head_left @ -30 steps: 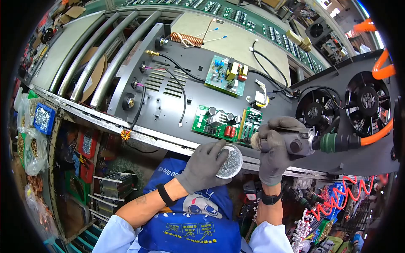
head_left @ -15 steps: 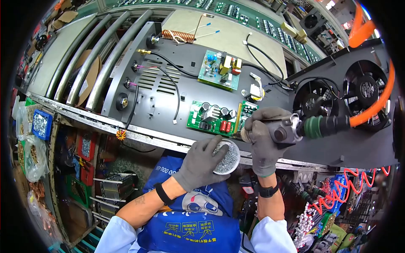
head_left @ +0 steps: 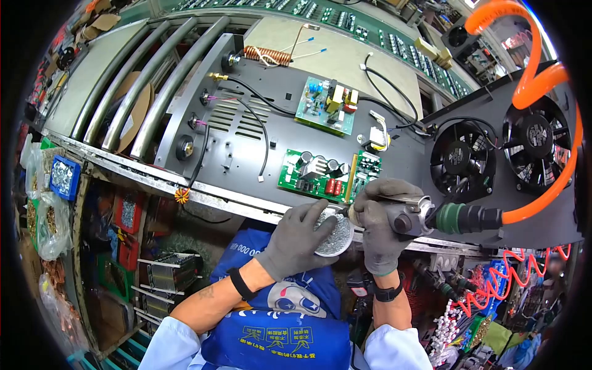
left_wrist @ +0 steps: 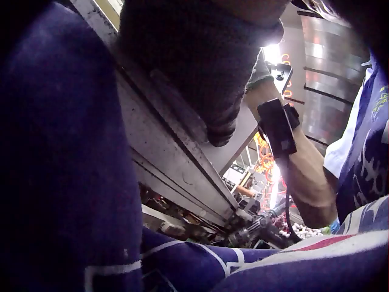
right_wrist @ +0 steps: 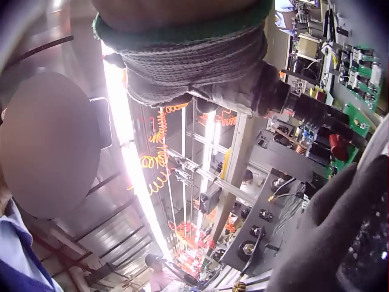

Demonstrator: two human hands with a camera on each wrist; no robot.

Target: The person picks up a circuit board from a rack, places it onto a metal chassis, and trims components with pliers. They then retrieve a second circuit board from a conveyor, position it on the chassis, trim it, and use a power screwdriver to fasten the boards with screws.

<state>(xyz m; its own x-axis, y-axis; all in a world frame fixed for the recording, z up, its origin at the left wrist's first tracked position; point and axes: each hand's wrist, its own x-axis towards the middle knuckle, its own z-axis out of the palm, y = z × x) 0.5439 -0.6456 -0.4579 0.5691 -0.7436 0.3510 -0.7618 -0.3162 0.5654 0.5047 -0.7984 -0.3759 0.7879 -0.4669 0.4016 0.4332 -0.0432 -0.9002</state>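
In the head view my left hand (head_left: 293, 240), in a grey glove, grips a round white tub (head_left: 351, 237) of small silvery screws at the front edge of the bench. My right hand (head_left: 382, 237), also gloved, is wrapped around a grey air screwdriver (head_left: 410, 217). The driver's nose points left and overlaps the tub's far right rim. Just beyond the tub, a green circuit board (head_left: 311, 176) lies in a dark metal chassis (head_left: 404, 161). In the left wrist view the glove (left_wrist: 194, 67) hides the tub.
An orange air hose (head_left: 542, 200) runs from the driver over two black fans (head_left: 459, 158) at the right. A second circuit board (head_left: 327, 111) sits farther back. Metal rollers (head_left: 179, 86) lie left of the chassis, and a blue box (head_left: 64, 175) stands at the bench's left.
My right hand has brought the driver left and toward me, from beside the green board to the tub's rim. The left hand keeps its grip on the tub with little movement.
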